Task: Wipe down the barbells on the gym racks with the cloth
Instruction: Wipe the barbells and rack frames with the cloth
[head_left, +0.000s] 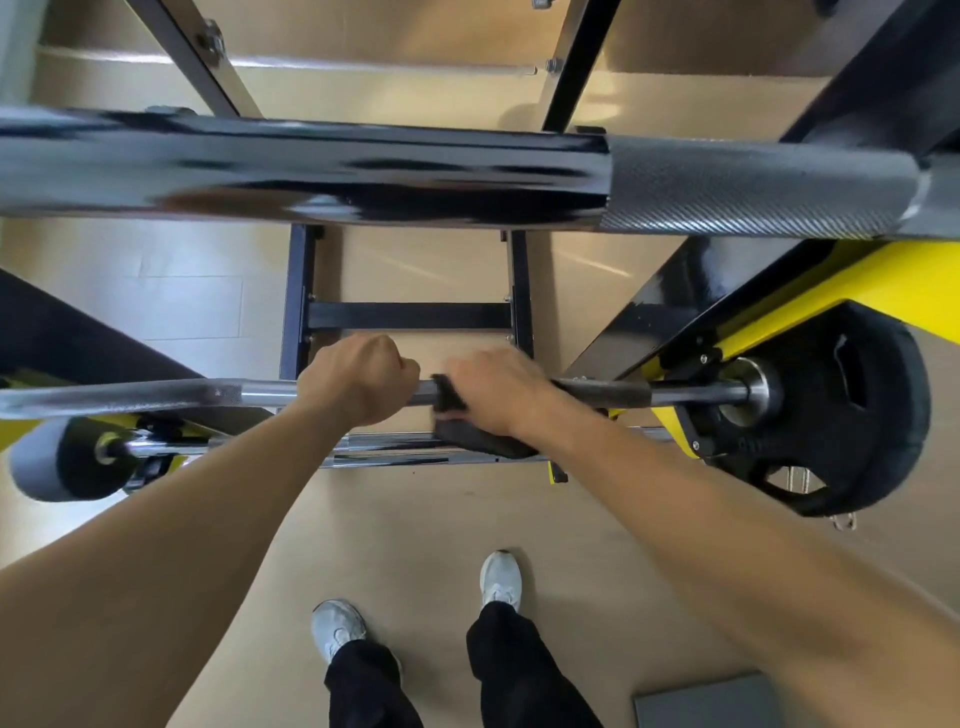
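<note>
A steel barbell (156, 397) lies across the yellow-and-black rack, running left to right at mid-frame. My left hand (358, 382) is closed in a fist around its shaft near the middle. Just to the right, my right hand (498, 389) presses a black cloth (467, 431) around the shaft; the cloth hangs below the bar. A black weight plate (852, 415) sits on the barbell's right end. A second, thicker bar (311, 166) with a knurled section (753, 187) crosses close to the camera above.
Yellow rack arms (831, 306) angle in at the right and a padded roller (62, 462) sits at the left. A black frame (410, 314) stands on the tan floor beyond the bar. My shoes (337, 629) are below, and a grey mat (711, 701) lies lower right.
</note>
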